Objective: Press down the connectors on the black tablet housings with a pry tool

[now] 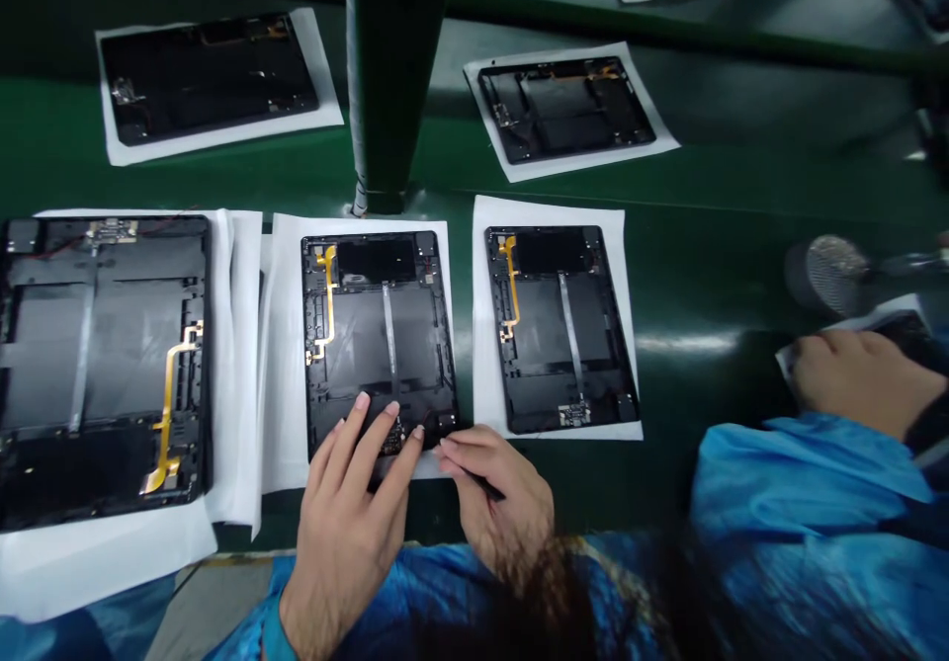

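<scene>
Far left, a wide black tablet housing with yellow flex strip (pixel 104 374) on white paper sheets (pixel 237 365). Next, a narrower black housing (pixel 378 335): left hand (pixel 348 513) spread, fingertips (pixel 362 401) on its lower edge; right hand (pixel 496 503) just beside, pinching a thin black tool (pixel 485 485). Then a matching black housing (pixel 560 330). Far right, a co-worker's hand (pixel 852 384), blue sleeve (pixel 808 483).

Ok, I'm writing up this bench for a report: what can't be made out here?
In the head view:
The dark tool in the right hand: fingers hide part of it, so its kind is unclear.
The small board on the middle tablet housing: partly covered by the left hand.
The right wrist: obscured by a dark blur.
The co-worker's hand: what it holds is cut off by the right edge.
</scene>
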`<state>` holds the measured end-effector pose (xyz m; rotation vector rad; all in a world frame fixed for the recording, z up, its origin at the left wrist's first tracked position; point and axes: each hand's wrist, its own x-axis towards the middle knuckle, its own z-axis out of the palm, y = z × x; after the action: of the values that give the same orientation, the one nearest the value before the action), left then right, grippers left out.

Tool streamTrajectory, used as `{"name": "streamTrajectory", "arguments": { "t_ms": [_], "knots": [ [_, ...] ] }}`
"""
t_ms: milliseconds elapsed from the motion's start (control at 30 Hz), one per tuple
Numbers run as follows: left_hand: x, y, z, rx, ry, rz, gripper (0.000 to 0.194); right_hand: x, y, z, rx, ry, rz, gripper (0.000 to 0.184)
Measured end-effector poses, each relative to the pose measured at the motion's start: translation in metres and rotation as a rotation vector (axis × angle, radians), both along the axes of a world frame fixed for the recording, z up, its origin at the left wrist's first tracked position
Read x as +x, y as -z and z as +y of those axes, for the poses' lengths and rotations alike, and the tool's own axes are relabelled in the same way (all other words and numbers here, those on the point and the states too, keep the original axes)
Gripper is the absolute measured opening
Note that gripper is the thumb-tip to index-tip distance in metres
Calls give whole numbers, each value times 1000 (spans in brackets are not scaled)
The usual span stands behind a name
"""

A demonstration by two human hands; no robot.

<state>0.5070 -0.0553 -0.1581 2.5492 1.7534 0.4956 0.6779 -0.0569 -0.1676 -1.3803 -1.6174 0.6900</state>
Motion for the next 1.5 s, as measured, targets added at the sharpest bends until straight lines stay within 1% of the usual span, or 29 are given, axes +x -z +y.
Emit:
{"name": "streamTrajectory", "arguments": {
  "t_ms": [133,267,400,467,700,900,1200,1267,1367,1400,1500],
  "knots": [
    [1,2,1,6,0,21,42,-2,-1,6,-17,30,-7,29],
    [0,3,3,6,-4,23,45,-5,-1,7,-63,40,-31,30],
    [0,3,4,-33,-9,-51,41,-4,-1,6,-97,153,-53,29],
    [0,3,4,-39,-16,-62,41,-4,-2,6,-98,183,-53,28],
    [3,4,5,-15,-36,15,45,-2,0,6,-96,193,0,25],
    [5,5,4,-11,-51,13,45,-2,0,7,-86,138,-3,22],
    [4,9,3,20,-45,130,49,-2,0,6,-118,157,0,23],
    [4,10,2,10,-36,201,52,-2,-1,7,-120,157,1,22],
    [4,11,1,-4,-12,364,63,-3,-1,7,-118,137,5,22],
    [4,10,1,-5,-11,363,64,-3,0,7,-112,122,7,23],
    [4,8,3,2,-30,204,57,-3,2,7,-76,78,19,23]
  ]
}}
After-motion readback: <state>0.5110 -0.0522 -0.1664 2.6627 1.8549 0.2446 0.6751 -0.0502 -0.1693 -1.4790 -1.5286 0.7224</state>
